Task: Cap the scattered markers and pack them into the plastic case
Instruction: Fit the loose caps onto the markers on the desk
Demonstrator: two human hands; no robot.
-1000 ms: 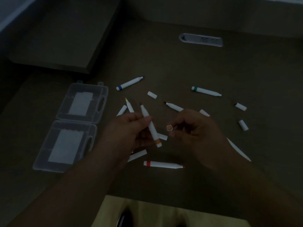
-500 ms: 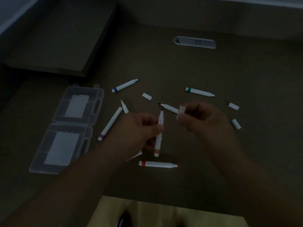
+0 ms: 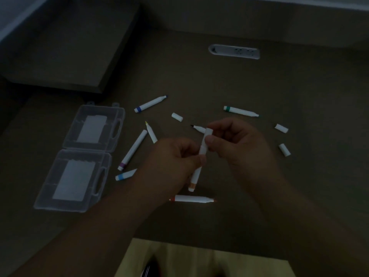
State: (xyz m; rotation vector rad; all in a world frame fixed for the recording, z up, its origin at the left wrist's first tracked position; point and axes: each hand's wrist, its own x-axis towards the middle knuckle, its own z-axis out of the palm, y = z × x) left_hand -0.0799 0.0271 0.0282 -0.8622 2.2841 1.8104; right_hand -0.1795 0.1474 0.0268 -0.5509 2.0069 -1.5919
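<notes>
Both hands meet over the desk (image 3: 299, 86) — capping the orange-banded marker (image 3: 196, 172).

Left hand (image 3: 173, 162) grips the barrel mid-length; right hand (image 3: 233, 140) pinches the white cap (image 3: 205, 141) on its upper end. Long axis runs near-upright, tip end toward the right hand, so the push likely goes straight down the barrel. At least 6 markers lie scattered — the open plastic case (image 3: 79, 156) sits left, nearer the left hand.

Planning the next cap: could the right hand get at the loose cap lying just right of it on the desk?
Probably not yet: the way to the loose cap looks free, but the right hand is pinching a cap onto the orange marker.
</notes>
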